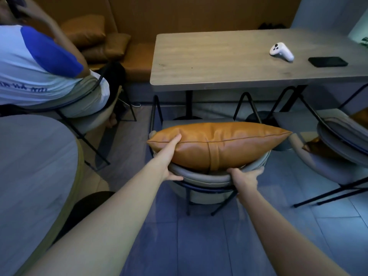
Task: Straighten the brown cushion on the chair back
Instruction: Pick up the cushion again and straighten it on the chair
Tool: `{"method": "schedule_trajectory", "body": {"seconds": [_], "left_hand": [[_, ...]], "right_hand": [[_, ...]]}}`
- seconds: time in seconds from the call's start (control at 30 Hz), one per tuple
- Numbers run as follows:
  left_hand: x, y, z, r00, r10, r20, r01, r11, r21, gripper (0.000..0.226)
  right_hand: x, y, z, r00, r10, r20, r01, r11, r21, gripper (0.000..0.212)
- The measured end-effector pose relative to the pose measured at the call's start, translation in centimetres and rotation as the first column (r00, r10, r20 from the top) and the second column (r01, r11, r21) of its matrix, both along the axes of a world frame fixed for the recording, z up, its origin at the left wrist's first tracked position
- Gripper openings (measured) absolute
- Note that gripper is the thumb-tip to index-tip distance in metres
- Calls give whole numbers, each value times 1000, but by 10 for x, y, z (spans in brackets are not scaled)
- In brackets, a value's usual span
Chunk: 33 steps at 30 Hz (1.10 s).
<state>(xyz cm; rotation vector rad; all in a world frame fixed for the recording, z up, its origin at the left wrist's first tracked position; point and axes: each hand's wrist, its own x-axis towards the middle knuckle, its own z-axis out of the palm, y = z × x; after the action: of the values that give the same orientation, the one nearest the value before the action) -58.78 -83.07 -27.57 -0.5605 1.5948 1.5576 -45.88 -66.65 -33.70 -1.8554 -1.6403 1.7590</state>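
A brown leather cushion (pixel 225 144) lies lengthwise along the top of a grey chair back (pixel 201 177) in the middle of the view, its right corner reaching past the chair. My left hand (pixel 171 156) grips the cushion's left end, with the thumb under it against the chair back. My right hand (pixel 246 176) holds the chair back's top edge under the cushion's lower right side, fingers curled over the rim and touching the cushion's underside.
A wooden table (pixel 219 62) stands beyond the chair, with a white controller (pixel 281 51) and a black phone (pixel 327 61) on it. A person (pixel 39 64) sits at the left. A round table (pixel 29 176) is near left; another chair (pixel 338 140) is at right.
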Motion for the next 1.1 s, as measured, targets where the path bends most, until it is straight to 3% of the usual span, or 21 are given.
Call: {"method": "schedule_trajectory", "body": {"seconds": [0.13,0.37,0.6,0.8,0.93,1.0,1.07,1.1], "left_hand": [[-5,-5,-2,1000,-6,28,5,999,35,115],[-13,-3,-2,999,-1,41,0,999,36,119],[-15,-8,-5,998,-15,55,14,1000,24,141],[-11,-15,-7,996,-86,27,84,995,57,127],[-12,-20,-11,989,-148,31,146,988,48,115],[-13,-23,-15,984,-174,34,173,984,32,116],[-14,-23,-17,983,-180,29,179,983,34,114],[-14,-23,-17,983,-180,24,179,983,31,111]], "right_hand": [[-18,-51,-13,975,-200,-95,182,968,-173,132],[-26,-52,-22,948,-304,-92,294,949,-110,107],[-22,-52,-36,954,-266,-138,259,963,-68,105],[-19,-56,-37,972,-209,-112,210,978,1,116],[-16,-57,-29,992,-83,91,58,967,247,118],[-15,-66,-26,970,37,240,-162,835,527,99],[-12,-74,-29,914,107,391,-384,534,753,48],[-11,-77,-31,878,122,463,-471,391,791,34]]}}
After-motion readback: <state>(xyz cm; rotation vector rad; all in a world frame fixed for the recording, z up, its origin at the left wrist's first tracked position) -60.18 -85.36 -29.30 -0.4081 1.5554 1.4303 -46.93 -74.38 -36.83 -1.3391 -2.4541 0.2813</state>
